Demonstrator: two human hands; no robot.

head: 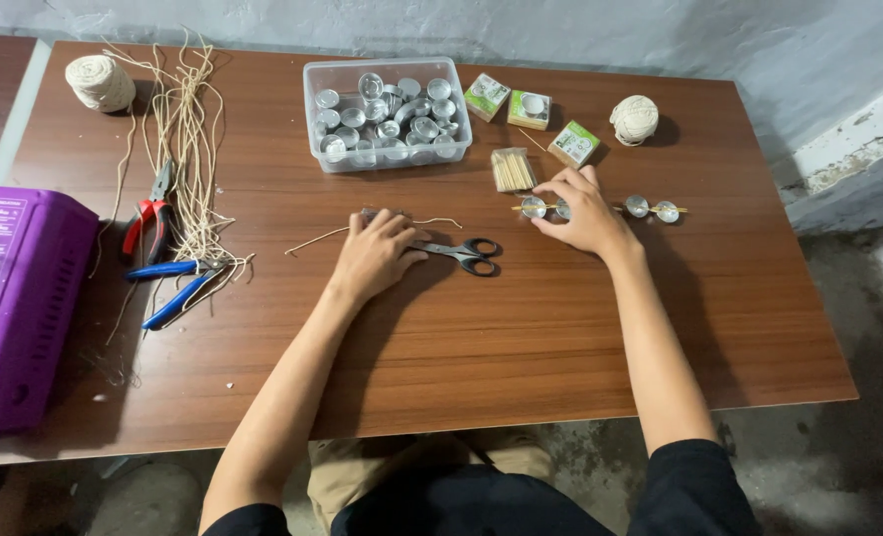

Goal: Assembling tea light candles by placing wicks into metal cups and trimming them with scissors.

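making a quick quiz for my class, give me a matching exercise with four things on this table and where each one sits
Things:
1. scissors
2. clear plastic box of metal cups
3. purple case
4. red-handled pliers

Places:
A. far middle of the table
B. at the table's left edge
C. on the loose strings, left side
D. between the two hands, blades under the left hand

Pairs: 1-D, 2-A, 3-B, 4-C
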